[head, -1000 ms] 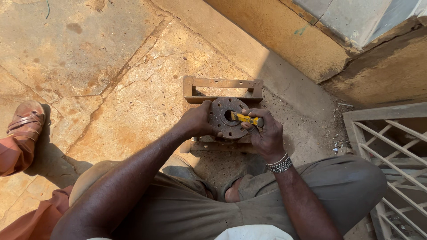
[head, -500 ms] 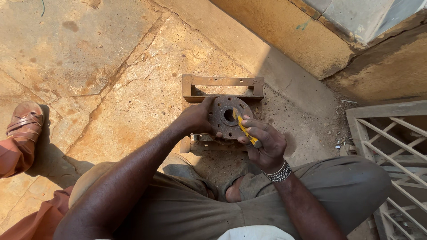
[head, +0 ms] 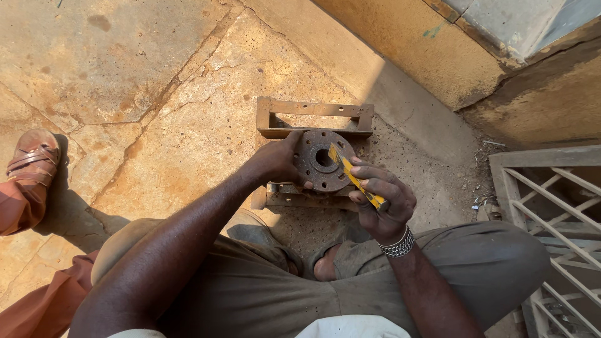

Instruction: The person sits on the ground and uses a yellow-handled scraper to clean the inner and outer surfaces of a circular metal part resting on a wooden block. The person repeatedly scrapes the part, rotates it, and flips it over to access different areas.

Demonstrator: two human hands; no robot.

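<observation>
I squat on a stone floor. My left hand point(head: 278, 161) grips the left edge of a rusty round metal flange point(head: 324, 160) with a centre hole and several bolt holes. The flange rests on a rusty rectangular metal frame point(head: 313, 110) lying on the floor. My right hand point(head: 383, 200), with a metal bracelet at the wrist, holds a thin yellow strip point(head: 354, 177), like a folding ruler or blade. The strip's tip lies across the flange near its centre hole.
Another person's sandalled foot point(head: 31, 159) and orange trouser leg are at the left edge. A white metal grille point(head: 554, 213) lies at the right. A low wall point(head: 432, 56) runs along the top right.
My right hand has drawn back towards me and turned the yellow strip from lying across the flange's hole to slanting down over its right edge. The left hand stays on the flange.
</observation>
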